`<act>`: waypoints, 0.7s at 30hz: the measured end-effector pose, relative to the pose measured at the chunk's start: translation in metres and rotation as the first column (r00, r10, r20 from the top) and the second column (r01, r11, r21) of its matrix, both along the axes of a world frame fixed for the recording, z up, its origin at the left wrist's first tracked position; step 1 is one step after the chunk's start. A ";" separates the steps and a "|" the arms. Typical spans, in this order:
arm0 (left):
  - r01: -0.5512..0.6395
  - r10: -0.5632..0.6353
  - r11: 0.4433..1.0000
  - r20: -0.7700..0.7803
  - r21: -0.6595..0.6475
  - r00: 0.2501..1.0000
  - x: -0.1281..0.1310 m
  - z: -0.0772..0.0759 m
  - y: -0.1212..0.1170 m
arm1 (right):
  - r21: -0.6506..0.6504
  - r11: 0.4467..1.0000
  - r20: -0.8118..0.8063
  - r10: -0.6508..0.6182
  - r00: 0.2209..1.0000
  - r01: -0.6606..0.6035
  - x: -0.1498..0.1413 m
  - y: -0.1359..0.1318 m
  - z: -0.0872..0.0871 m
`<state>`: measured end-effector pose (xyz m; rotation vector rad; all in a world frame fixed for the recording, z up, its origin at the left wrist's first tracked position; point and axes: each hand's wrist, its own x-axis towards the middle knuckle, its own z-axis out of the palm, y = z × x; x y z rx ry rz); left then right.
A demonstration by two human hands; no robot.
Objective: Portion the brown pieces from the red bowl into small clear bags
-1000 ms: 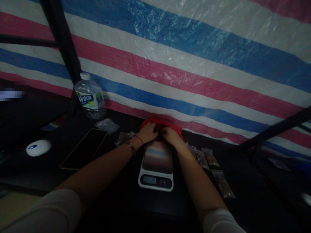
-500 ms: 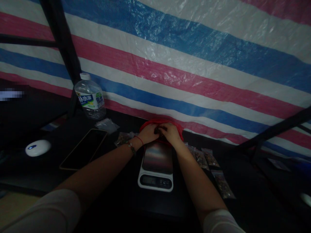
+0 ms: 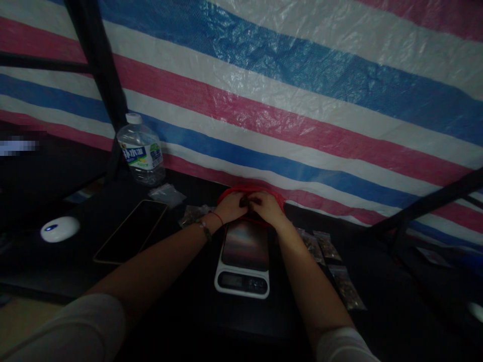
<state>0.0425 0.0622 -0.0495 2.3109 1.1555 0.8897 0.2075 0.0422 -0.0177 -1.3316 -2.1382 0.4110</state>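
Both hands are inside a red plastic bag or container (image 3: pixel 279 197) behind a white kitchen scale (image 3: pixel 243 290). My left hand (image 3: pixel 234 205) reaches in from the left, its fingers curled towards dark brown loose material (image 3: pixel 249 201). Opposite it, my right hand (image 3: pixel 266 206) bends its fingers onto the same dark stuff, close to the left fingertips. What exactly the fingers pinch is too dark to make out. The scale's shiny dark plate (image 3: pixel 246 246) lies between my forearms, with nothing visible on its front part.
Small filled clear bags (image 3: pixel 345 286) lie right of my right arm; another (image 3: pixel 193 215) is by my left wrist. Further left are clear plastic bags (image 3: pixel 168 195), a phone (image 3: pixel 130 232), a white mouse (image 3: pixel 60 229) and a large clear bottle (image 3: pixel 141 151). A striped tarp (image 3: pixel 264 110) hangs behind.
The fingers of both hands have shifted slightly within the red container, over the dark material. The scale and the things around it stay put.
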 end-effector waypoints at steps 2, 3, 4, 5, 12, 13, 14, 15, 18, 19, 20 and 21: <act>0.006 -0.006 1.000 -0.001 -0.005 1.000 0.000 0.001 -0.001 | -0.004 1.000 -0.014 -0.016 1.000 0.016 0.000 0.000 -0.001; 0.012 -0.012 1.000 -0.001 -0.009 1.000 0.001 0.002 -0.002 | -0.002 1.000 -0.019 -0.025 0.999 0.025 0.000 0.000 -0.001; 0.017 -0.017 1.000 0.001 -0.013 1.000 0.001 0.003 -0.003 | -0.003 0.999 -0.023 -0.032 0.999 0.032 0.000 0.000 -0.002; 0.023 -0.023 1.000 0.002 -0.016 1.000 0.001 0.004 -0.003 | -0.006 0.999 -0.028 -0.037 0.999 0.037 -0.001 0.000 -0.002; 0.034 -0.034 0.999 0.007 0.003 0.999 0.001 0.008 -0.005 | 0.034 0.998 0.034 -0.056 0.998 0.055 -0.001 -0.001 0.000; 0.018 -0.018 1.000 0.003 0.007 1.000 0.001 0.007 -0.005 | 0.047 0.997 0.044 -0.056 0.997 0.054 -0.001 -0.001 0.001; 0.011 -0.011 1.000 -0.001 0.009 1.000 0.001 0.006 -0.005 | 0.055 0.997 0.052 -0.050 0.997 0.047 -0.001 -0.001 0.002; 0.009 -0.009 1.000 -0.003 0.009 1.000 0.000 0.005 -0.004 | 0.057 0.998 0.056 -0.040 0.998 0.036 -0.001 -0.001 0.002; 0.005 -0.005 1.000 -0.005 0.009 1.000 0.000 0.003 -0.003 | 0.042 0.999 0.048 -0.013 0.999 0.011 0.000 -0.001 0.002; 0.004 -0.004 1.000 0.000 0.013 1.000 0.000 0.003 -0.002 | 0.040 0.999 0.041 -0.018 0.999 0.016 0.001 0.000 0.001; 0.005 -0.005 1.000 0.007 0.022 1.000 0.000 0.002 -0.002 | 0.038 0.999 0.035 -0.024 0.999 0.023 0.001 0.000 0.001; 0.010 -0.010 0.999 0.012 0.032 1.000 0.000 0.002 -0.002 | 0.036 0.999 0.030 -0.029 0.999 0.028 0.002 0.001 0.000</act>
